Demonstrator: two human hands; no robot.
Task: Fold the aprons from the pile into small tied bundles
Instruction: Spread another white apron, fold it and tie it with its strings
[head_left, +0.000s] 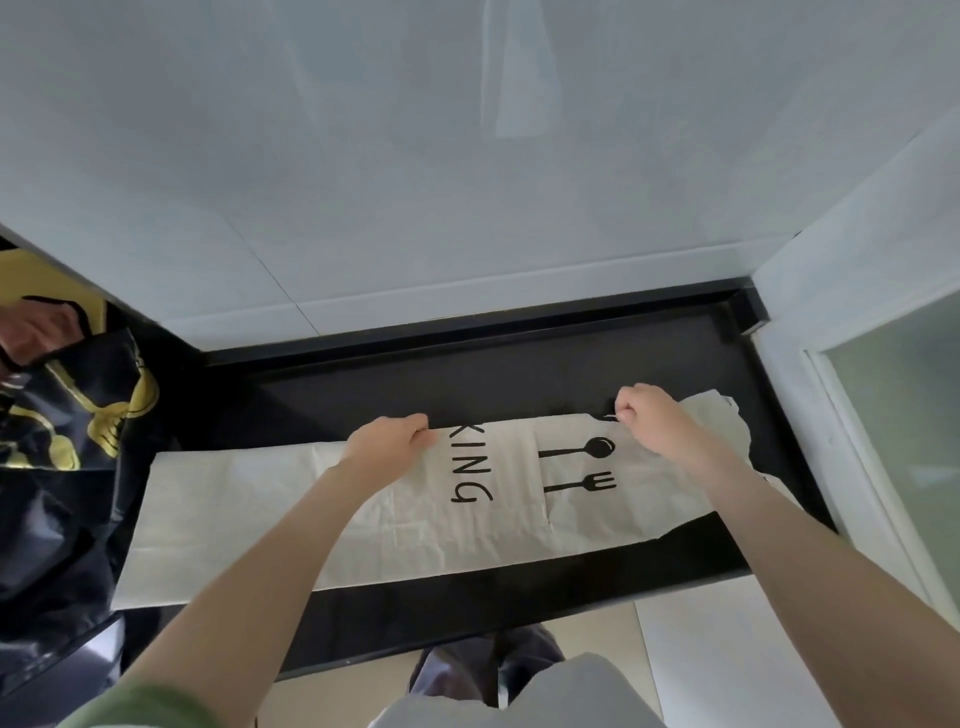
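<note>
A cream apron (270, 514) with black lettering and a spoon and fork print lies folded lengthwise across the black countertop (519, 374). My left hand (392, 441) pinches its far edge near the middle, beside the letters. My right hand (647, 413) grips the same far edge further right, above the spoon print. Both hands are closed on the cloth. At the left sits a pile of dark aprons (62, 441) with yellow printed shapes.
White tiled wall (467, 182) rises directly behind the counter. A white frame with a frosted glass panel (904, 441) closes off the right side. The counter's front edge runs below the apron, with light floor beneath it.
</note>
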